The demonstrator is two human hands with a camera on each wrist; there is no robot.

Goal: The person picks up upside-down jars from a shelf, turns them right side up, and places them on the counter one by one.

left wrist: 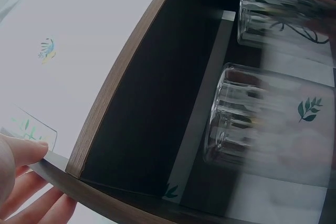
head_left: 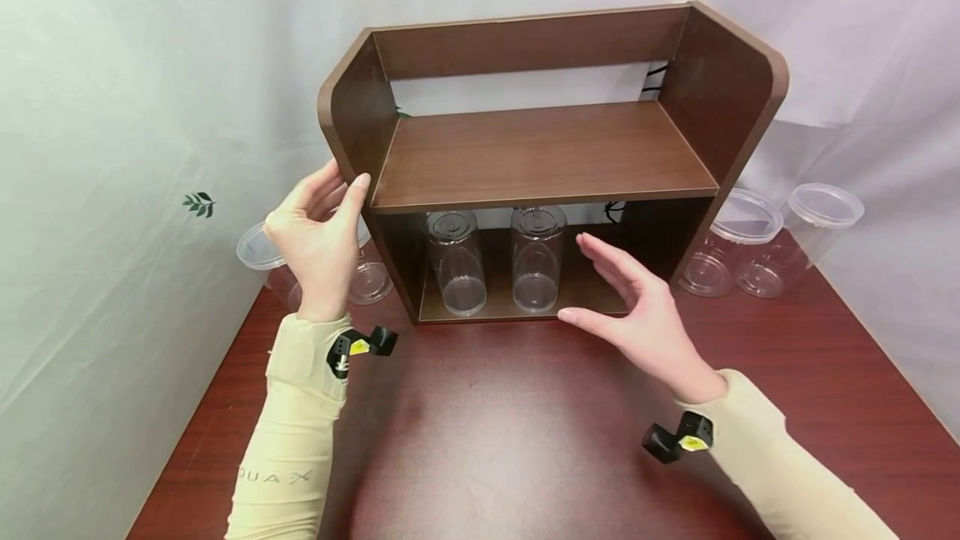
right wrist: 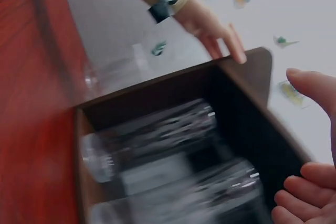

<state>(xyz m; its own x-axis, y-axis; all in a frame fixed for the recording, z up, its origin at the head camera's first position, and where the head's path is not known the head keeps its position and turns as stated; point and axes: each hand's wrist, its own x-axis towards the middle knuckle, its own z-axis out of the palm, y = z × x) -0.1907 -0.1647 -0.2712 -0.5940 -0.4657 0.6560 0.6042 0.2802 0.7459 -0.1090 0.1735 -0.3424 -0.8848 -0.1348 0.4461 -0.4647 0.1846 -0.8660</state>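
Note:
My left hand point(head_left: 318, 244) grips the left side panel of a brown wooden shelf point(head_left: 540, 152), its thumb on the front edge and its fingers on the outer side. In the left wrist view that thumb and the fingers point(left wrist: 39, 203) also show at the panel's edge. Two clear plastic jars stand upside down in the lower compartment, a left jar point(head_left: 457, 261) and a right jar point(head_left: 536, 261). To the right of them my right hand point(head_left: 645, 315) hovers before the compartment, thumb and fingers spread and holding nothing.
Right of the shelf stand two lidded clear jars, one nearer point(head_left: 731, 240) and one farther out point(head_left: 798, 240). More clear jars point(head_left: 258, 248) stand on the left, partly behind my left hand. The reddish table point(head_left: 487, 440) is bordered by pale curtains point(head_left: 112, 148). Dark cables point(head_left: 656, 77) show behind the shelf.

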